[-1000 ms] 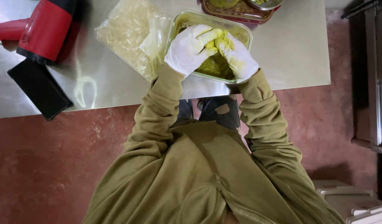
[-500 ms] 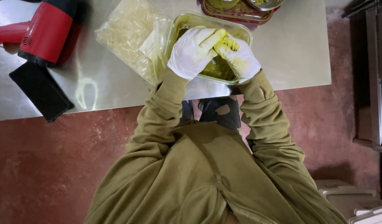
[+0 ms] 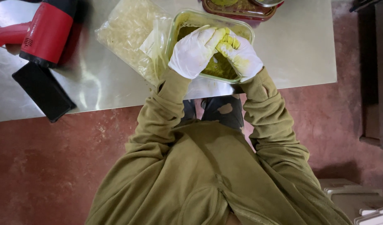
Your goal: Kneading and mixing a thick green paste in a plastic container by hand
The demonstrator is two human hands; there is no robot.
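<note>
Both my hands wear white gloves smeared yellow-green. My left hand (image 3: 194, 53) and my right hand (image 3: 240, 57) are pressed together, fingers interlocked, just above a clear rectangular container (image 3: 181, 21) holding a dark green mixture (image 3: 218, 68). The left fingers fold over the right fingertips. They squeeze a bit of the green mixture between them, and most of it is hidden by the gloves. The container sits on a steel table (image 3: 291, 54) near its front edge.
A clear bag of pale shreds (image 3: 127, 35) lies touching the container's left side. A red power tool (image 3: 48, 29) and a black flat block (image 3: 43, 91) are at the left. A red-brown tray (image 3: 241, 9) sits behind. Pale boxes (image 3: 349, 193) stand on the reddish floor.
My hands stayed over the container, and the clasp tightened. The left fingers curled further over the right ones. Nothing else on the table moved.
</note>
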